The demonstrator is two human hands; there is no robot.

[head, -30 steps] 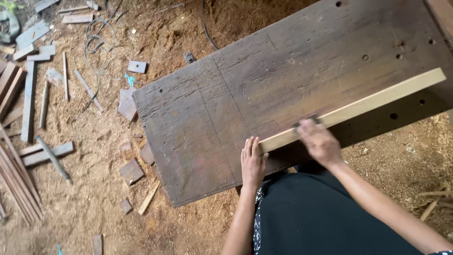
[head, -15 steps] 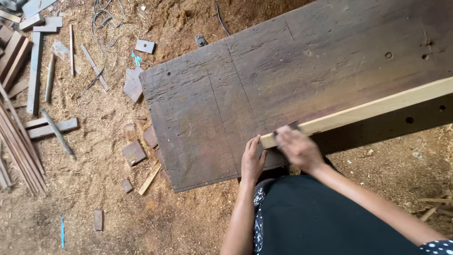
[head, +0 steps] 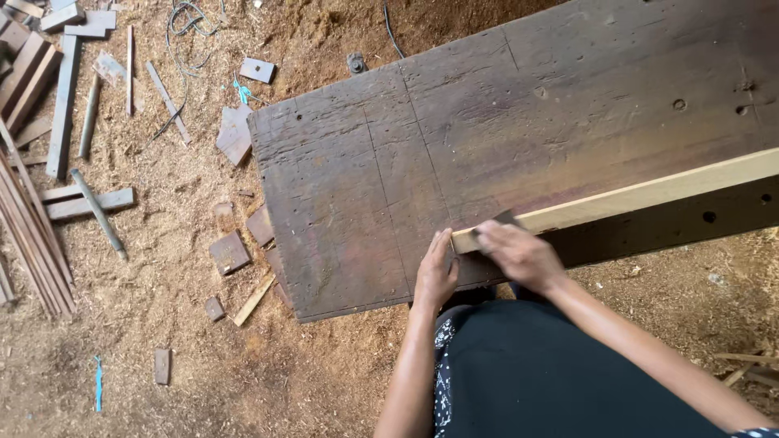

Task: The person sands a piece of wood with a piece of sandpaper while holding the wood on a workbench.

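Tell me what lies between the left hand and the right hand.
Head view: the near end of the long pale wooden strip on the dark workbench; left hand, right hand.

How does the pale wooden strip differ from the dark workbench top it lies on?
The pale wooden strip is narrow, light and clean; the dark workbench top is broad, stained and has holes. The strip runs along the top's near edge. The left hand and right hand touch its end. Both are wood.

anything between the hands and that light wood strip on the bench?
Nothing visible. The left hand rests at the near end of the light wood strip, and the right hand lies on top of it, over a small dark tool.
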